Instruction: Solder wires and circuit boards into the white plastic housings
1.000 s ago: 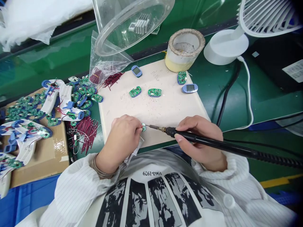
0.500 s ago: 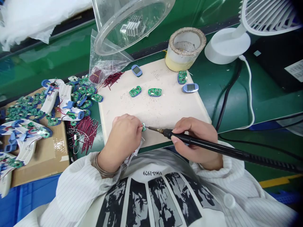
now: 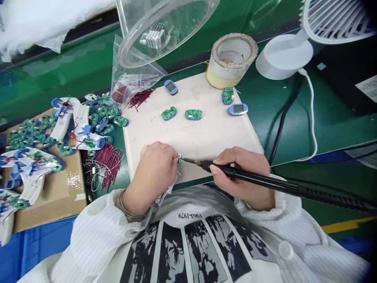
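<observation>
My right hand (image 3: 243, 177) is closed round the black handle of a soldering iron (image 3: 224, 169). The iron's tip points left and meets the edge of a small green circuit board (image 3: 179, 158). My left hand (image 3: 159, 163) is closed on that board, and its fingers hide most of it. A bit of red wire shows by the left fingertips. Both hands are over the near part of a pale work sheet (image 3: 206, 143). Farther up the sheet lie green circuit boards in blue shells (image 3: 193, 114) and a blue unit with a small screen (image 3: 171, 87).
Left are piled circuit boards (image 3: 32, 131), white curved parts (image 3: 63, 125) and cut red wires (image 3: 110, 165) beside cardboard (image 3: 67, 184). Behind stand a tape roll (image 3: 232, 59), a white fan (image 3: 284, 57) and a clear round lens-like cover (image 3: 167, 35). Cables run along the right.
The soldering iron and my right hand have shifted very slightly left, with the tip still at the board. My left hand keeps its hold on the board.
</observation>
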Available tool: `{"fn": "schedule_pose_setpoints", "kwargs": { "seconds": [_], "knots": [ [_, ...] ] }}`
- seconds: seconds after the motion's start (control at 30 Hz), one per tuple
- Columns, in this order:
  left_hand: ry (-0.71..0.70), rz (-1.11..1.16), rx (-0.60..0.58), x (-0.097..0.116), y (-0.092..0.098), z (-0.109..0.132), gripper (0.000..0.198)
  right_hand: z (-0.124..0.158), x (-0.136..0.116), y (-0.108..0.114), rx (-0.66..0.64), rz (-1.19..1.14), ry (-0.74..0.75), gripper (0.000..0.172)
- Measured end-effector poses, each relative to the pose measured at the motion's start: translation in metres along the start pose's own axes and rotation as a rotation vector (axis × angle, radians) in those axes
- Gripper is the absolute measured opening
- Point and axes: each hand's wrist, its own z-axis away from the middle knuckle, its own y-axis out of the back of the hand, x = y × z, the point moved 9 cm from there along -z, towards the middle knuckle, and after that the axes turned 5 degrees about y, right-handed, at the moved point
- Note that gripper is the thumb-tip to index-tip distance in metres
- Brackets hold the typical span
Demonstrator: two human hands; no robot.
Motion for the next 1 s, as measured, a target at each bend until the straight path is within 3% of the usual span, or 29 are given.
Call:
{"fn": "schedule_pose_setpoints", "kwargs": {
  "seconds": [1.0],
  "knots": [
    [0.016,-0.022,-0.002,0.0004,0.0006,0.0009,0.021,-0.0033,-0.0045,-0.0029,-0.014,0.038,0.017,0.013]
  ]
}}
